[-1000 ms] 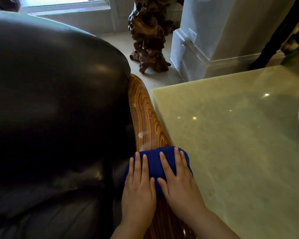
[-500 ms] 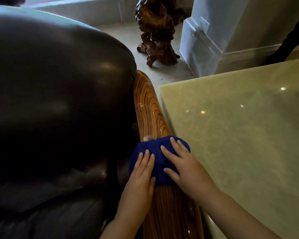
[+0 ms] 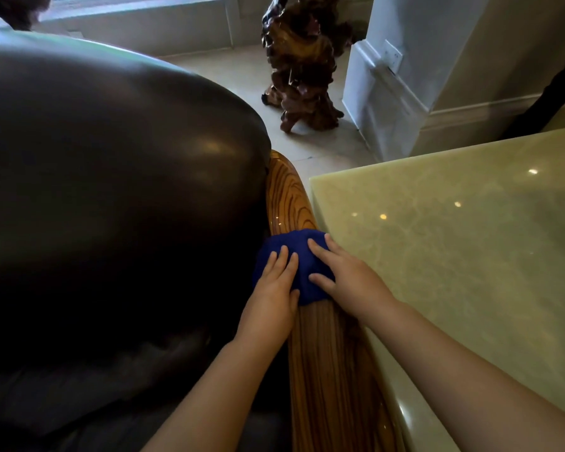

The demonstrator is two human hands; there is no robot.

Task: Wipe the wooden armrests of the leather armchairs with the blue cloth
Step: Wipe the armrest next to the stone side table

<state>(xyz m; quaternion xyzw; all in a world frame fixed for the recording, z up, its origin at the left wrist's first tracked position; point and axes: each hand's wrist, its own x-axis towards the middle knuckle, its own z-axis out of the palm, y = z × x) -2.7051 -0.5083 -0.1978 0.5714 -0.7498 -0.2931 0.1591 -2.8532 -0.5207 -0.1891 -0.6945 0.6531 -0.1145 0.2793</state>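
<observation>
A dark leather armchair (image 3: 105,190) fills the left half of the view. Its glossy striped wooden armrest (image 3: 327,370) runs from the bottom centre away to the chair's back. A bunched blue cloth (image 3: 299,256) lies across the armrest about midway. My left hand (image 3: 271,295) presses flat on the cloth's left side, fingers together. My right hand (image 3: 346,278) presses on its right side, fingers spread over the cloth. The cloth hides the wood under it.
A pale green polished stone table (image 3: 454,256) stands tight against the armrest's right side. Beyond the armrest, a dark carved root sculpture (image 3: 304,63) stands on the tiled floor beside a white pillar base (image 3: 382,102). A window sill runs along the top left.
Both hands have pushed the blue cloth further along the armrest, away from me toward the chair's back. More bare wood shows behind the cloth.
</observation>
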